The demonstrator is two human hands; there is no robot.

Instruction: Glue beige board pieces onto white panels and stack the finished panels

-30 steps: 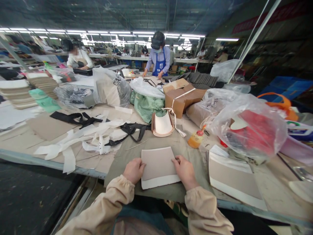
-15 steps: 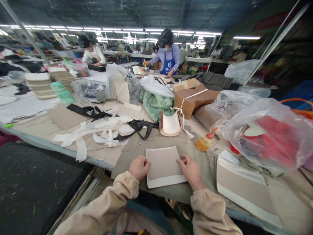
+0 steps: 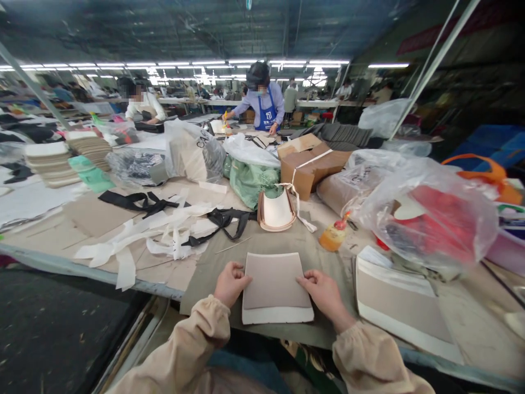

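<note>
A taupe rectangular sheet lies over a slightly longer white panel, whose white strip shows along the near edge. My left hand pinches the left edge with thumb and fingers. On the opposite side, my right hand pinches the right edge. Both rest low over a grey-green mat at the table's near side. To the right lies a stack of similar white-and-taupe panels. Beyond the mat stand curved cream pieces nested together.
An orange glue bottle stands right of the mat. White strips and black straps lie leftward. A cardboard box, a green sack and a clear bag stand farther back. A co-worker in a blue apron works across the table.
The sheet and panel have turned slightly and now sit straighter between my hands. My right hand has shifted a little toward me. The whole view has swung slightly right.
</note>
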